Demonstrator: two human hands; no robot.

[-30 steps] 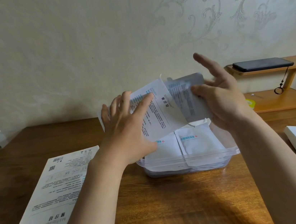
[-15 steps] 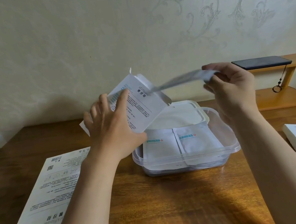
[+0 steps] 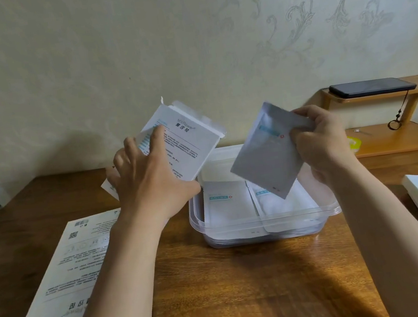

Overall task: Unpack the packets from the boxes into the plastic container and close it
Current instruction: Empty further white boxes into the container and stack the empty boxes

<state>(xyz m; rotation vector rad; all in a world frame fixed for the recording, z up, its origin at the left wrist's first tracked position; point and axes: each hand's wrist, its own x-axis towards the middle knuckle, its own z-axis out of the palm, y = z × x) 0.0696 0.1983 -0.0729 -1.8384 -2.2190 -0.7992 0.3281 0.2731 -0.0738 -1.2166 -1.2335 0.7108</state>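
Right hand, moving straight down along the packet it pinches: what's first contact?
Likely the lower corner of the held packet, not the right hand itself, meets the right stack of packets in the plastic container. Depth unclear; nothing shows between.

Packet pulled free of its box

The flat silvery-white foil packet (image 3: 266,156), a second ago still in the mouth of the white printed cardboard box (image 3: 187,145), is now clear of it. The right hand (image 3: 322,140) pinches its upper edge and has turned it from edge-on to face-on, tilted over the clear plastic container (image 3: 264,226). The left hand (image 3: 150,182) has drawn the box toward the desk's left edge.
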